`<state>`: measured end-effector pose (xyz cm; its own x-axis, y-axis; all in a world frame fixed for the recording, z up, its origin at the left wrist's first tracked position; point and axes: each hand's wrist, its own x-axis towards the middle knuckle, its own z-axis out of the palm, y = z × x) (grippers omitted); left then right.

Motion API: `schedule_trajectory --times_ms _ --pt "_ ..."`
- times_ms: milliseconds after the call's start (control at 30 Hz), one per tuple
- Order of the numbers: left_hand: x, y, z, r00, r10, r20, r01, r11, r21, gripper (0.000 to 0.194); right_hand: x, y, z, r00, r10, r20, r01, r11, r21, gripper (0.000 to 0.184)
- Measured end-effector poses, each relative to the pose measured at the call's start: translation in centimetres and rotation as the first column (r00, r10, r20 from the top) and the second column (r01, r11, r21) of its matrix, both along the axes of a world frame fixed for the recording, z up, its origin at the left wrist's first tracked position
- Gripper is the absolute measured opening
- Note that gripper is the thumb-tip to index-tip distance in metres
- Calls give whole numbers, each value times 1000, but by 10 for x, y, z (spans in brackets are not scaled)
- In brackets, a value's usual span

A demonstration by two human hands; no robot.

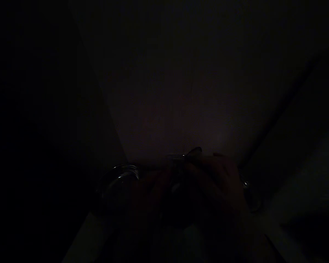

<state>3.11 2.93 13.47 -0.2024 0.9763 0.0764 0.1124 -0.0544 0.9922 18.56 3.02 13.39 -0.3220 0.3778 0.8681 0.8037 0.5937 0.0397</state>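
Note:
The picture is very dark, so only outlines show. My right hand [219, 179] is low, right of centre, its fingers curled inward around something I cannot make out. A thin dark loop-shaped piece [194, 150] sticks up at its fingertips. To the left, my left hand [150, 188] is a faint shape whose fingers point toward the middle; their grip is lost in shadow. Between the hands runs a short shiny edge [178, 156] of some glossy object, its body hidden in the dark. Beside my left hand sits a round glossy vessel [123, 168] with a bright rim.
A pale flat wall or panel [181, 98] rises behind the hands. Past my right hand another shiny curved object [244, 181] shows in part. A pale surface edge [84, 230] lies at the lower left. A dark diagonal line [279, 109] crosses the right side.

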Motion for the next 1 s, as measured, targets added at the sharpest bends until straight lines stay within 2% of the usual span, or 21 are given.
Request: schedule_trajectory --times_ms 100,233,400,533,633,800,1000 --pt "-2 1 2 1000 -18 -4 18 1000 2 21 6 4 1 1000 -20 -18 19 999 -39 25" --pt "-4 5 -2 994 -54 94 60 997 -54 21 12 6 3 996 -49 -71 41 993 -109 25" --pt "-9 11 -18 952 -43 305 69 995 -74 20 23 10 4 978 -70 -198 30 979 -201 26" --pt "-14 17 -30 930 -50 364 72 996 -48 20 33 15 2 942 -67 -328 -15 970 -241 26" --pt "-17 22 -38 921 -56 385 67 998 -13 20 35 16 0 928 -66 -366 -29 968 -248 25" --pt "-24 26 -45 938 -37 343 22 999 48 20 34 11 -2 936 -35 -350 -44 976 -215 25" --pt "-27 29 -48 949 -54 311 65 998 -26 20 24 4 3 978 45 -202 -73 988 -133 27"
